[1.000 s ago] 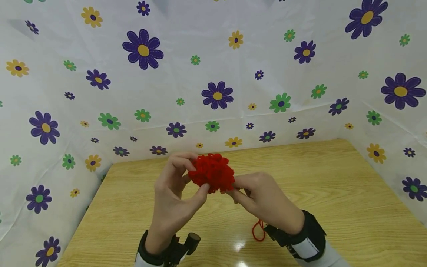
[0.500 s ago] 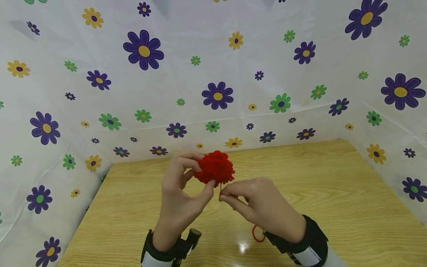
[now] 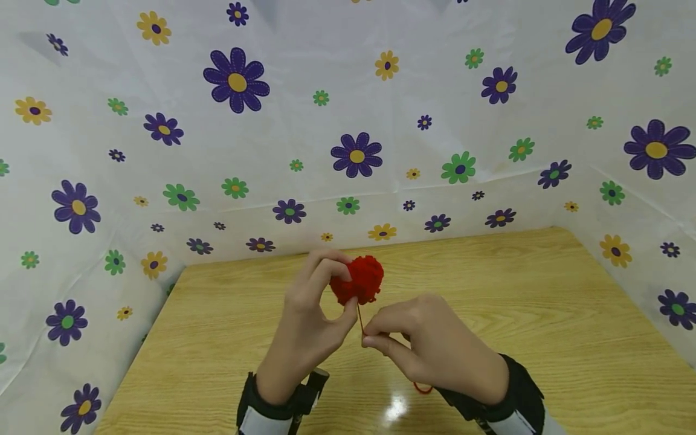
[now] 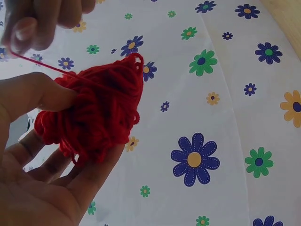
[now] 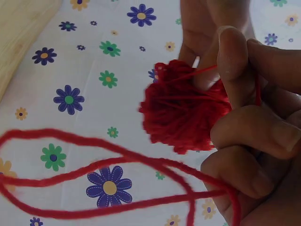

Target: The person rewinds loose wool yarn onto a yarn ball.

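Note:
A ball of red yarn [image 3: 367,278], loosely wound with small loops sticking out, is held above the table. My left hand [image 3: 315,314] grips it between thumb and fingers; in the left wrist view the thumb [image 4: 56,96] presses on its near side. Lower and to the right, my right hand [image 3: 435,341] pinches a strand of yarn [image 3: 360,317] that runs taut up to the ball. Loose loops of yarn [image 5: 94,141] hang from the right hand's curled fingers in the right wrist view.
Below the hands lies a wood-grain table [image 3: 228,362]. A white sheet with printed flowers [image 3: 304,121] stands behind it and along both sides. Each wrist carries a black strap [image 3: 524,386] with a camera mount.
My right hand has drawn down from the ball, so a taut strand now shows between them. The left hand has shifted slightly right and turned the ball.

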Demonstrator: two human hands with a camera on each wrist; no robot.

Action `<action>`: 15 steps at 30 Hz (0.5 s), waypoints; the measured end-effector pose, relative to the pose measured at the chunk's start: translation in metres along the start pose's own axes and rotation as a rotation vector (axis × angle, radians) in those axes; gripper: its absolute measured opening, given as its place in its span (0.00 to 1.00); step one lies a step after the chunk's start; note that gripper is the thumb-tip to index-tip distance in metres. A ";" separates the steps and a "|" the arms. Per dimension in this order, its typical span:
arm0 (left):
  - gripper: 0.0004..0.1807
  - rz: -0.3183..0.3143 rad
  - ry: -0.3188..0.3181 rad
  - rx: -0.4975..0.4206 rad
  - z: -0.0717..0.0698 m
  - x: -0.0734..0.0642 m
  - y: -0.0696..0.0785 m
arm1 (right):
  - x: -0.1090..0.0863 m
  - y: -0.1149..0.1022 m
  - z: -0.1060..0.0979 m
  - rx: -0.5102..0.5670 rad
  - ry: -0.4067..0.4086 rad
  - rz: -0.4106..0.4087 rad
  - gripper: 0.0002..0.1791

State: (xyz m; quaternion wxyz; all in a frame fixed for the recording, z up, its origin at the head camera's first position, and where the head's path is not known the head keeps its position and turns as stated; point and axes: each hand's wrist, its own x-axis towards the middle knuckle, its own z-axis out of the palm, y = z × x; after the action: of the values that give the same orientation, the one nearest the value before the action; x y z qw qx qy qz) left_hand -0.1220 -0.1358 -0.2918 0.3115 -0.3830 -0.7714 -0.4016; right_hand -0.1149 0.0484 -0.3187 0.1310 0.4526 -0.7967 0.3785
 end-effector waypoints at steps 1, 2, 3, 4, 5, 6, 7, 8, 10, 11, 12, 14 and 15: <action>0.20 -0.006 -0.019 0.000 0.001 -0.001 -0.001 | -0.001 -0.001 -0.002 0.012 0.000 -0.004 0.05; 0.20 -0.017 -0.038 0.002 0.002 -0.002 -0.004 | -0.001 -0.002 -0.004 0.024 0.003 -0.007 0.04; 0.20 -0.029 -0.056 0.007 0.003 -0.003 -0.006 | -0.002 -0.003 -0.006 0.035 0.010 -0.005 0.03; 0.21 -0.042 -0.074 0.011 0.004 -0.005 -0.009 | -0.003 -0.003 -0.008 0.042 0.021 -0.010 0.03; 0.21 -0.054 -0.090 0.014 0.005 -0.007 -0.012 | -0.004 -0.003 -0.010 0.047 0.033 -0.013 0.03; 0.21 -0.061 -0.104 0.016 0.006 -0.009 -0.016 | -0.004 -0.003 -0.013 0.054 0.049 -0.013 0.03; 0.22 -0.070 -0.119 0.013 0.006 -0.010 -0.018 | -0.005 -0.002 -0.016 0.059 0.064 -0.014 0.03; 0.22 -0.078 -0.135 0.008 0.007 -0.012 -0.020 | -0.006 -0.001 -0.018 0.064 0.077 -0.013 0.03; 0.22 -0.085 -0.162 -0.009 0.007 -0.013 -0.021 | -0.006 0.000 -0.024 0.058 0.113 -0.024 0.05; 0.22 -0.085 -0.177 -0.017 0.006 -0.013 -0.021 | -0.007 0.000 -0.026 0.056 0.130 -0.030 0.06; 0.22 -0.085 -0.191 -0.028 0.006 -0.012 -0.019 | -0.007 0.000 -0.029 0.056 0.147 -0.035 0.07; 0.21 -0.081 -0.217 -0.049 0.004 -0.009 -0.013 | -0.006 -0.003 -0.035 0.054 0.174 -0.034 0.09; 0.20 -0.075 -0.228 -0.062 0.003 -0.007 -0.009 | -0.005 -0.005 -0.037 0.052 0.188 -0.037 0.10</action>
State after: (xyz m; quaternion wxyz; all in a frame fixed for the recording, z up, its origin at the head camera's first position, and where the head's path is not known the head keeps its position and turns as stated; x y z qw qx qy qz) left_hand -0.1263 -0.1393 -0.3023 0.1946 -0.4064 -0.8027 -0.3907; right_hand -0.1131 0.0770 -0.2942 0.2005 0.4329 -0.7623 0.4375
